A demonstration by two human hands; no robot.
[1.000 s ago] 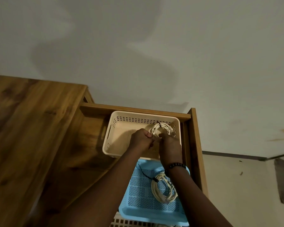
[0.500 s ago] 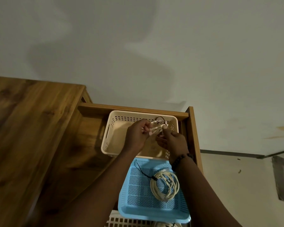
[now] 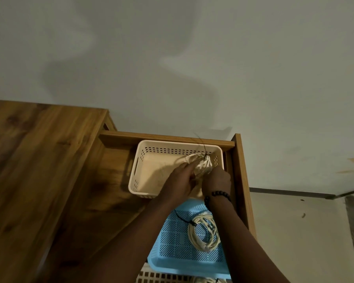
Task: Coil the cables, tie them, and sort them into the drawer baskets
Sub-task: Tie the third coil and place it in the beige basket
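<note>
Over the beige basket's right side, at the drawer's far end, both hands pinch a blurred white cable coil; left hand, right hand. Another tied coil lies in the blue basket just nearer, tabletop to the left.

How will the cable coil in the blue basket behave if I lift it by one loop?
The cable coil would probably sag rather than hold its ring: its loops lie loose and uneven. The black tie at one spot should keep it together. The blue basket looks light, thin plastic, so it may slide if snagged.

Home (wooden drawer, plastic baskets)
</note>
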